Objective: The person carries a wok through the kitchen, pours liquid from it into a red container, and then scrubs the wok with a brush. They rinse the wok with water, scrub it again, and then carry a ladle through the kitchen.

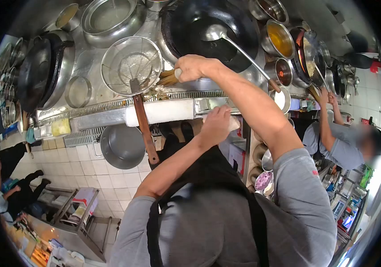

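"Right hand (192,68) first: apart or together?"

"Together, its fingers closed round a straw-coloured brush (168,78) at upper centre. The left hand (217,127), near mid-frame, was curled on a pale cloth (233,123) beside the counter's front edge."

"And around them, biggest first?"

"The steel counter (86,60) crossed the upper frame, a white towel (168,112) lying along its front edge. At top centre sat the black wok (190,26), its rim just beyond the right hand."

"Next?"

"A round strainer (131,66), left of the brush. Its wooden handle (141,120) stuck out well past the counter's edge, into the open room above the floor."

"So how much space did the brush have?"

"Little: a narrow gap between strainer and wok, with scraps (155,95) strewn nearby. More bare counter showed left of the strainer."

"Anything else slim?"

"A ladle (212,32) lay in the wok, its shaft crossing the rim toward the right."
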Tool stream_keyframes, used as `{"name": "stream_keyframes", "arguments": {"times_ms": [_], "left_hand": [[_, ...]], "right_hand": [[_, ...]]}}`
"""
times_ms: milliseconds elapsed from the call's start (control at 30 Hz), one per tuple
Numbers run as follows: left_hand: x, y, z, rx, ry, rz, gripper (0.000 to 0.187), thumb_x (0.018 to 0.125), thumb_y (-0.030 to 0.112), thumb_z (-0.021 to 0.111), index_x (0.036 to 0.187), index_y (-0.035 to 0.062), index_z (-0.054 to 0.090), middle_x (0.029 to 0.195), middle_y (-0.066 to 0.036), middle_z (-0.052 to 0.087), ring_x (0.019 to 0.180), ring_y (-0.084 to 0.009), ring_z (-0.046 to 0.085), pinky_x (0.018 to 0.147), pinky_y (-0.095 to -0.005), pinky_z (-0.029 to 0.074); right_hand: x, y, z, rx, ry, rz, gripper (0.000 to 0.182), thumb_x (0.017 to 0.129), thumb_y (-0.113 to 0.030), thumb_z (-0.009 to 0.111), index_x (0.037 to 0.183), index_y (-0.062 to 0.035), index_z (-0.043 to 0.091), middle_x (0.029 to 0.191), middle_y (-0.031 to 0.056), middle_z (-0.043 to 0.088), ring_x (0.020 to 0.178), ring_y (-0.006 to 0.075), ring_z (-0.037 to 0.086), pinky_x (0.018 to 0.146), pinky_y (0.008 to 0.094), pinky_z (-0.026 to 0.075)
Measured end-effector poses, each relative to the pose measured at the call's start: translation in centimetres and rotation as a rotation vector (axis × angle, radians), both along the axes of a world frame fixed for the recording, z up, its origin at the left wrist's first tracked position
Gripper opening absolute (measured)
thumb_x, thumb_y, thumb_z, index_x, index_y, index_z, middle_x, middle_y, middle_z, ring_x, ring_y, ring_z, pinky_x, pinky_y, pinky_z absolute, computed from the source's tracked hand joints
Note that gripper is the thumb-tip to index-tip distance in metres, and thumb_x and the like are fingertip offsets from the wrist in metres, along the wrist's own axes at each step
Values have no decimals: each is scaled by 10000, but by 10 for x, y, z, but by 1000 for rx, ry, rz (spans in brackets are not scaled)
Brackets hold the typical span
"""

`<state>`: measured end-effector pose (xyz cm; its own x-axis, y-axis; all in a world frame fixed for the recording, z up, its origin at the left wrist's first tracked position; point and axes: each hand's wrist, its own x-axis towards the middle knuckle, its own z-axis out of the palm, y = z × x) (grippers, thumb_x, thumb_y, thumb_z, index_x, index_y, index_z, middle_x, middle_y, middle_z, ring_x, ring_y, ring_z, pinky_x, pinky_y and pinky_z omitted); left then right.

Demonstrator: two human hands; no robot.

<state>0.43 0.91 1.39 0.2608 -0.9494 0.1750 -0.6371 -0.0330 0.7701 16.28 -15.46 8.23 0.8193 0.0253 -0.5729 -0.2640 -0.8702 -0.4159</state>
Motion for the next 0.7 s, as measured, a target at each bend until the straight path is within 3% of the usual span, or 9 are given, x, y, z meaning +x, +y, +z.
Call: {"name": "stream_keyframes", "arguments": {"times_ms": [67,167,267,367,433,567,667,700], "left_hand": [[-17,-23,-11,60,-245,3,392,842,187,666,1160,-42,666,1273,-183,562,1190,-376,517,1007,-506,443],[-55,-36,-77,186,-478,-4,413,858,183,621,1182,-64,690,1346,-191,537,1299,-378,459,1052,-553,404],[-80,-23,-111,197,-640,15,455,866,191,615,1229,-73,689,1418,-208,501,1356,-392,420,1085,-569,378],[-84,-22,-106,251,-649,-15,489,890,178,602,1305,-77,649,1477,-229,468,1401,-418,390,1128,-578,349],[-70,-41,-95,347,-651,-53,470,928,152,589,1340,-73,618,1514,-242,456,1448,-452,361,1165,-620,306],[-64,-66,-120,282,-68,30,568,823,110,721,1363,-23,603,1480,-246,510,1410,-437,442,1147,-549,377],[-32,-60,-31,140,243,185,603,783,96,784,1349,-1,603,1427,-248,554,1348,-428,515,1155,-499,390],[-24,-55,-17,91,261,275,561,816,82,787,1334,-7,591,1384,-235,583,1294,-435,555,1128,-504,420]], "right_hand": [[-4,-3,12,29,56,10,397,783,-246,718,1100,-9,746,917,213,753,890,393,729,797,463,569],[-20,-10,-15,57,-64,0,356,746,-284,732,909,32,746,896,234,744,866,394,731,781,467,566],[-34,-17,-36,72,-165,74,338,740,-274,723,898,23,754,883,219,748,862,391,730,776,470,565],[-40,-15,-32,44,-81,108,438,747,-253,748,1096,12,744,972,235,752,960,405,728,862,451,574],[-39,-14,-37,48,-73,114,442,751,-260,751,1099,12,746,982,239,754,963,400,732,866,451,574],[-41,-15,-9,79,27,93,452,756,-272,759,1106,14,747,982,240,757,955,380,745,821,451,585],[-45,-14,-2,52,-28,82,453,759,-285,757,1093,21,744,959,232,756,896,364,755,744,459,591],[-42,-16,-10,40,-59,112,454,760,-288,753,1088,25,743,952,230,754,878,363,754,717,462,591]]}}
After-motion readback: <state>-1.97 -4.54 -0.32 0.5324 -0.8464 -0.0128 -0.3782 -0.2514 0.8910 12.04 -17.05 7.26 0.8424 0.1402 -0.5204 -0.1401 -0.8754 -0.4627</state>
